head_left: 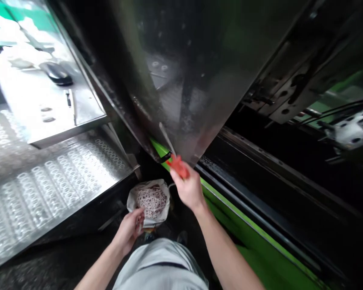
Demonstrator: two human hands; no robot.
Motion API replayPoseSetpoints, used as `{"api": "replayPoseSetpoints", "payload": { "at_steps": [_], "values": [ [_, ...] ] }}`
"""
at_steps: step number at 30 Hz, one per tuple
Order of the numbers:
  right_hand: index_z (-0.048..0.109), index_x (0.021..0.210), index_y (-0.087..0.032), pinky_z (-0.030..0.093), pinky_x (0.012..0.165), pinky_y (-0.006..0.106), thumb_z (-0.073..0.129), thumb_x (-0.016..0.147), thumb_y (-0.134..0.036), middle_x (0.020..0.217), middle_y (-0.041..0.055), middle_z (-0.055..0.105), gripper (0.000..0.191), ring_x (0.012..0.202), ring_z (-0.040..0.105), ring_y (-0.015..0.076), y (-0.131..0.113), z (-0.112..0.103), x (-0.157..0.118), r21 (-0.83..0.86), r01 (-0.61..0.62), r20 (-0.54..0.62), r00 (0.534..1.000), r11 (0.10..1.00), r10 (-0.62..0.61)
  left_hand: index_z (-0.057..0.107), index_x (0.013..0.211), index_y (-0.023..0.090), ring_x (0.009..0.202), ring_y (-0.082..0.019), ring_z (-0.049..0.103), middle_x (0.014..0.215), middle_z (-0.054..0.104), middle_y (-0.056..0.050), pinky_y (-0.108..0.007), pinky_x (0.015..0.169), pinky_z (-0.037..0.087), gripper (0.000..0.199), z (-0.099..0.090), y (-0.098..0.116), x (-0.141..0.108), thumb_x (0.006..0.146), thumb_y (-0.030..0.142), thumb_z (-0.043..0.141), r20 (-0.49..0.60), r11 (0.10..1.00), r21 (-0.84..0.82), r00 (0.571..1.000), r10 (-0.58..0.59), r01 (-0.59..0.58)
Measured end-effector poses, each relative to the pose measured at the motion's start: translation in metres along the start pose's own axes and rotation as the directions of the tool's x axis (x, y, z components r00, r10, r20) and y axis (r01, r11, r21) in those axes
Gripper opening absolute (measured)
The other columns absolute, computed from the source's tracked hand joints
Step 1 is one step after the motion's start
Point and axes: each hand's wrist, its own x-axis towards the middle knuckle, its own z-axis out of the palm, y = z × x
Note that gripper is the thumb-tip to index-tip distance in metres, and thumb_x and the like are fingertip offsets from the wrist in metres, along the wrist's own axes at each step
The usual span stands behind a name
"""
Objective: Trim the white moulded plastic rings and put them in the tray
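My right hand point(189, 185) is closed round a blurred red piece point(179, 166) in the middle of the view. From it a thin pale shaft point(167, 139) points up and left, in front of a dark metal panel point(199, 100). Its exact kind is not clear. Lower and to the left, my left hand point(131, 227) has its fingers curled together; what they hold, if anything, cannot be made out. Just beyond those fingers stands a white bag point(161, 219), full of thin pinkish-white sticks point(151, 199).
On the left, a metal tray table point(63, 189) carries rows of clear ring-shaped parts. Above it, a shelf point(87, 117) bears a computer mouse point(56, 73) and a pen point(74, 106). A green machine base point(260, 245) and dark machine opening point(275, 169) lie to the right.
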Motion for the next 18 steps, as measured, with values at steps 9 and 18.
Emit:
{"api": "replayPoseSetpoints", "payload": {
  "at_steps": [9,18],
  "values": [
    [0.062,0.128,-0.012,0.048,0.103,0.027,0.051,0.094,-0.017,0.129,0.0128,0.069,0.037,0.117,0.065,0.0192,0.061,0.04,0.033,-0.348,-0.289,-0.097,0.957,0.892,0.273,0.062,0.089,0.01,0.072,-0.016,0.06,0.083,0.058,-0.006,-0.026,0.066,0.054,0.004,0.004,0.081,-0.081,0.085,0.008,0.061,0.212,0.922,-0.386,0.97,0.123,-0.032],
    [0.07,0.111,-0.023,0.057,0.075,0.028,0.069,0.091,-0.027,0.094,0.0019,0.073,0.02,0.078,0.068,0.0157,-0.057,0.013,-0.082,-0.073,-0.073,0.148,0.986,0.995,0.083,0.066,0.082,0.009,0.071,-0.017,0.061,0.083,0.061,-0.005,-0.027,0.066,0.055,0.006,0.037,0.094,-0.101,0.084,0.014,0.063,0.299,0.893,-0.449,0.939,0.172,-0.021]
  ]
}}
